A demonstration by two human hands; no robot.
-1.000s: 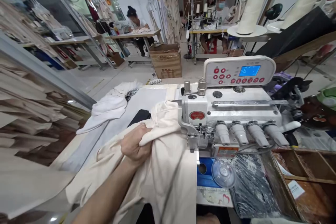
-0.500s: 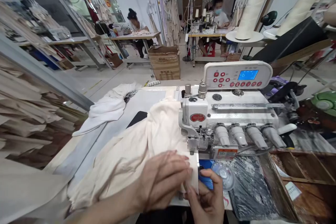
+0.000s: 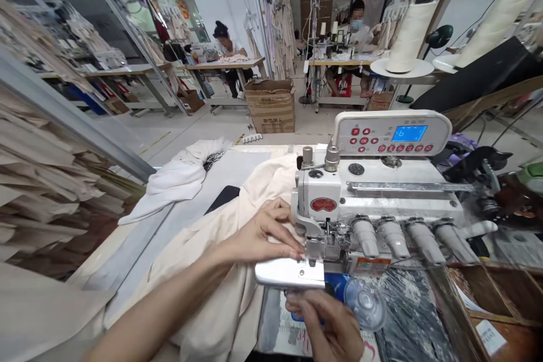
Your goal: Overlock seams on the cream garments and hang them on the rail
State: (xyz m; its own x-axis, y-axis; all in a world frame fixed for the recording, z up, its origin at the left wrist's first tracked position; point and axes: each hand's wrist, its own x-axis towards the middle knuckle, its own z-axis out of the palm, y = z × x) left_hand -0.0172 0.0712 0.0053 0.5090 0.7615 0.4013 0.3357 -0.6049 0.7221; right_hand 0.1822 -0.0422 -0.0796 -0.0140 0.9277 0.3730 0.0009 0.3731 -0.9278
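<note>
A white overlock sewing machine (image 3: pixel 394 198) with a lit blue display stands right of centre. Cream fabric (image 3: pixel 203 260) lies over the table on its left side and hangs off the front edge. My left hand (image 3: pixel 267 235) rests on the fabric beside the presser area, its fingers bent and pointing at the needle. Below the machine's metal front plate (image 3: pixel 291 273), my right hand (image 3: pixel 328 322) has its fingers pinched together; anything between them is too small to make out.
White cloth (image 3: pixel 173 178) and a black flat object (image 3: pixel 223 199) lie on the table. A clear round container (image 3: pixel 367 302) and a wooden compartment tray (image 3: pixel 496 288) are at the right. Two people sit at distant tables, beyond a cardboard box (image 3: pixel 271 107).
My left hand has moved up and forward toward the needle. The fabric has come off the front plate, which now shows. My right hand has shifted slightly and sits below the plate.
</note>
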